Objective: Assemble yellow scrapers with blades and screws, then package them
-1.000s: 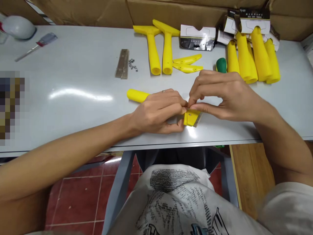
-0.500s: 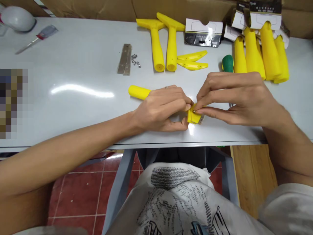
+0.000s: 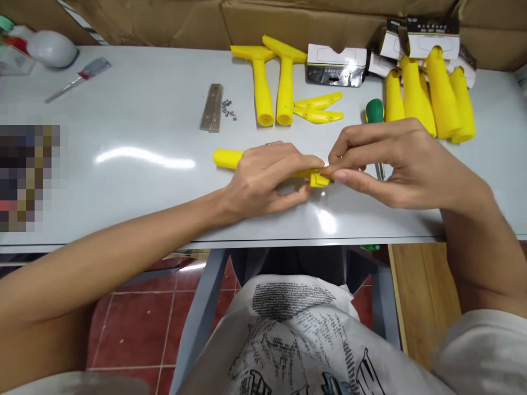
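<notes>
My left hand (image 3: 269, 178) wraps the yellow scraper (image 3: 227, 159) near the front of the white table (image 3: 144, 203), its handle poking out leftward. My right hand (image 3: 397, 162) presses thumb and fingertips together at the head — whether something small sits between them, I can't tell. I judge it light, stiff plastic, rather slick, best held round the handle by the head, clear of any blade edge. A packaging card (image 3: 433, 37) reads, I think, "TGJ-001" — its smaller characters escape me.

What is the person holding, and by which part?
A yellow tool. The left hand holds its handle near the head; the right hand is at the head.
</notes>
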Demonstrator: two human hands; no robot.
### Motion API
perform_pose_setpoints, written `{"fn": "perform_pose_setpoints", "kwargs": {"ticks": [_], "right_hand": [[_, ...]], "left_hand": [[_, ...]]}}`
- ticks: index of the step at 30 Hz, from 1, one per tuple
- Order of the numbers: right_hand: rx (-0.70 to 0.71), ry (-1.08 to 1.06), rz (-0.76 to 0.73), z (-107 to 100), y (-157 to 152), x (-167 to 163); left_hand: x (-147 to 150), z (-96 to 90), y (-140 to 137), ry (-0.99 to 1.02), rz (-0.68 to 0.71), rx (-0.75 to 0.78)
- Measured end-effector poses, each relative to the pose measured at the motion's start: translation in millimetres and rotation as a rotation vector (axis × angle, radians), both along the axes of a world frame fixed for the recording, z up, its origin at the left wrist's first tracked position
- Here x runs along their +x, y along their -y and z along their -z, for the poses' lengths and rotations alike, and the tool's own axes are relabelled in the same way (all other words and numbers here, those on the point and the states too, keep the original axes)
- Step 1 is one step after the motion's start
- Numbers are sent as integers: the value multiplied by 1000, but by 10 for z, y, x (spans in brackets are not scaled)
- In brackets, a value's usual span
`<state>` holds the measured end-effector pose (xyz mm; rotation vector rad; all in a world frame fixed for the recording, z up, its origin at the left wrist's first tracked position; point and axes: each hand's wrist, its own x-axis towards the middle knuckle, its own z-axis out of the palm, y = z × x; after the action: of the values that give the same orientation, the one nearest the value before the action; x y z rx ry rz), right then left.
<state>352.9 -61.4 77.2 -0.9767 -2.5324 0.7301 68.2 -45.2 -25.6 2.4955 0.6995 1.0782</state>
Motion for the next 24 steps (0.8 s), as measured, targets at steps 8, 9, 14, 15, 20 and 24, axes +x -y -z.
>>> {"fn": "perform_pose_setpoints", "kwargs": {"ticks": [8,9,14,15,20,24], "right_hand": [[241,318,472,-96,-80,-22],[306,382,597,-100,-115,10],[328,637,747,35,-280,86],[317,666,749,80,-291,64],[227,662,734,199,-269,-86],[270,603,728,161,-324,-14]], "left_hand": [[23,90,-130,184,20,119],[26,102,-153,187,17,110],[25,-97,-176,165,-90,-108],[24,-162,-185,167,-116,-191],[72,-252,-437,171,9,-659],[197,-127,-691,59,163,-830]]}}
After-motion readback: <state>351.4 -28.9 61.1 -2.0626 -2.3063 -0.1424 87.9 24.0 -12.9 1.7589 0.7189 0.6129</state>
